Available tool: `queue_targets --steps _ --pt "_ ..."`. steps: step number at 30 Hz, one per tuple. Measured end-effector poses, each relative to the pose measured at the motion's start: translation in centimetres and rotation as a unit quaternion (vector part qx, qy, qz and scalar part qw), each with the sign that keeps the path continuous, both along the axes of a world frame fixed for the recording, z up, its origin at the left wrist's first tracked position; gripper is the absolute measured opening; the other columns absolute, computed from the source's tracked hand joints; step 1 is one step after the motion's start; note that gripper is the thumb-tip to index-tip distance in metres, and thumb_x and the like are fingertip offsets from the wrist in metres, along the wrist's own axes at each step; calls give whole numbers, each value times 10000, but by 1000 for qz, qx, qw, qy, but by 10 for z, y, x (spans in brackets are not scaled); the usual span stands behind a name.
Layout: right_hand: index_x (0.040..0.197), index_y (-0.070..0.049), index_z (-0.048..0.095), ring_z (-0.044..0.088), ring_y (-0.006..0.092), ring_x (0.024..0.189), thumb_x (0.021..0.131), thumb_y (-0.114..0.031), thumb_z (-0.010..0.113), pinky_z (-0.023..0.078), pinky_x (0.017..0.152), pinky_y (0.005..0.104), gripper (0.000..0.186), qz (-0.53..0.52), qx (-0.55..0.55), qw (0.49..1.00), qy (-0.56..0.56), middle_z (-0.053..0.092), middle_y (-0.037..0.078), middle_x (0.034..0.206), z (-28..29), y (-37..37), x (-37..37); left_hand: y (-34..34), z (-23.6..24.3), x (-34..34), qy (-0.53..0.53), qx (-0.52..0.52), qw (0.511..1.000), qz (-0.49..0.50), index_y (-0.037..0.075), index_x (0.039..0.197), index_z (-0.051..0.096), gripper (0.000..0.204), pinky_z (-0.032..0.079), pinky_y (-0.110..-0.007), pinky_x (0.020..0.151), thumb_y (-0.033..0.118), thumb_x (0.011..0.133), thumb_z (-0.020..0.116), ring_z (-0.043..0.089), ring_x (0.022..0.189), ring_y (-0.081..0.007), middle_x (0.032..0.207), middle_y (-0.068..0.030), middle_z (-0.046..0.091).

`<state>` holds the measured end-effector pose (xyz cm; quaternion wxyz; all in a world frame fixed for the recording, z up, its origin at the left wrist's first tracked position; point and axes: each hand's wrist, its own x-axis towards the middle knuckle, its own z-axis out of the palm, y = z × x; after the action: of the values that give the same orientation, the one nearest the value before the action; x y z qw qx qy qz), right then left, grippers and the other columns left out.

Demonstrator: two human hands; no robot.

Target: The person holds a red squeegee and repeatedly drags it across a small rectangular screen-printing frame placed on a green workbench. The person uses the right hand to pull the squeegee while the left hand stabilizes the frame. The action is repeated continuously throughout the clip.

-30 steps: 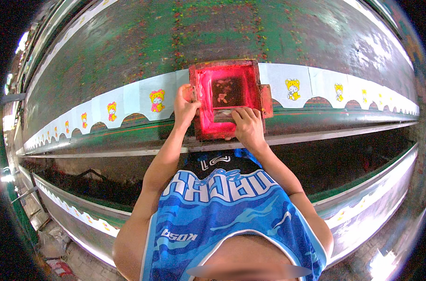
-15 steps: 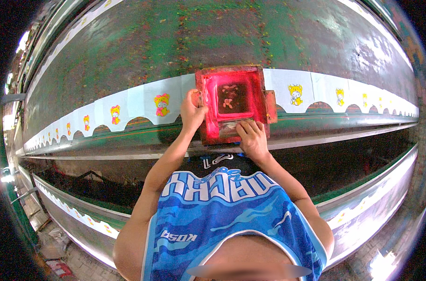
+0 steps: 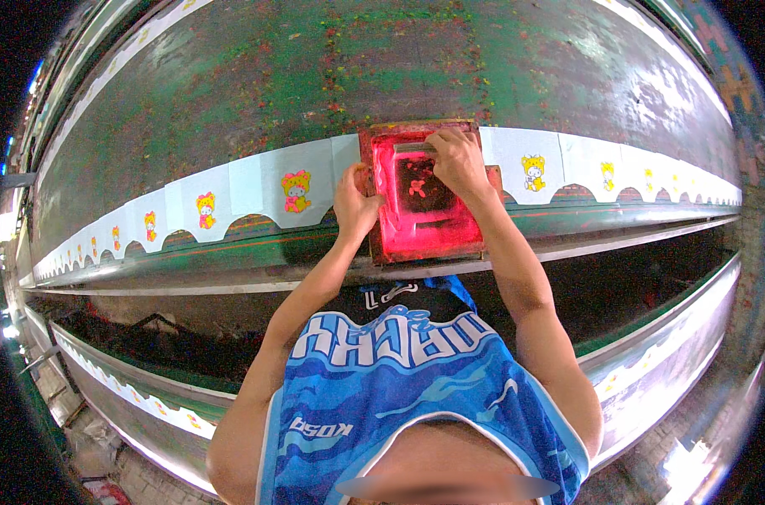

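Squeegee [image 3: 412, 149], crosswise at far end of frame [image 3: 437, 254], gripped by my right fingers [image 3: 441, 138]; left fingers [image 3: 348, 177] clasping frame's left side.

Centre was fairly bright, surroundings dim. White glare streaked the table [image 3: 231, 109] at upper right and the nearer table [image 3: 660, 396] at lower right; highlights burned out at the left rim and lower-right corner. Shadow darkened the table's front edge left of the frame [image 3: 386, 244]. Fisheye bent straight edges; corners went black with colour grain. Frame and nearest prints [image 3: 296, 192] looked reasonably sharp, rim detail mushy.
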<state>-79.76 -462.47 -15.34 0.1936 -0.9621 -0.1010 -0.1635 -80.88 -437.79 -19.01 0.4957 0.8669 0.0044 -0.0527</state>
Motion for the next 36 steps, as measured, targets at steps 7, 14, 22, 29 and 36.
queue_targets --steps 7,14,22,29,36 --pt "1071 -98 704 669 283 1084 798 -85 653 494 920 480 278 11 -15 999 43 732 83 1158 1 14 -103 -3 3 -4 4 31 999 16 75 1359 581 715 525 -476 995 102 685 820 655 1161 -406 1273 -181 667" --pt "1124 -86 697 656 269 1175 818 -120 661 479 982 457 310 22 0 999 26 717 77 1198 5 17 -141 -1 -1 -1 44 -112 992 38 55 1328 602 698 532 -385 961 13 652 769 678 1038 -264 1140 -139 695" --pt "1107 -90 695 654 270 1156 803 -122 671 476 1000 468 306 3 -10 1000 23 710 74 1191 26 -69 -154 -88 17 -24 4 -140 990 27 42 1379 529 686 569 -351 908 -63 733 735 681 972 -176 1093 -75 681" --pt "1113 -73 700 641 280 1175 784 -94 678 473 1004 479 330 -15 -21 999 32 709 84 1188 21 -181 -173 -209 16 -39 -29 -85 996 20 47 1357 573 673 560 -348 909 -8 718 776 677 1010 -213 1161 -104 689" --pt "1140 -63 690 638 296 1182 807 -101 648 473 1016 474 337 -3 -7 1000 29 702 95 1207 0 -228 -183 -255 15 -51 46 -126 990 33 47 1360 577 685 548 -356 939 -47 702 744 660 1063 -210 1182 -92 684"
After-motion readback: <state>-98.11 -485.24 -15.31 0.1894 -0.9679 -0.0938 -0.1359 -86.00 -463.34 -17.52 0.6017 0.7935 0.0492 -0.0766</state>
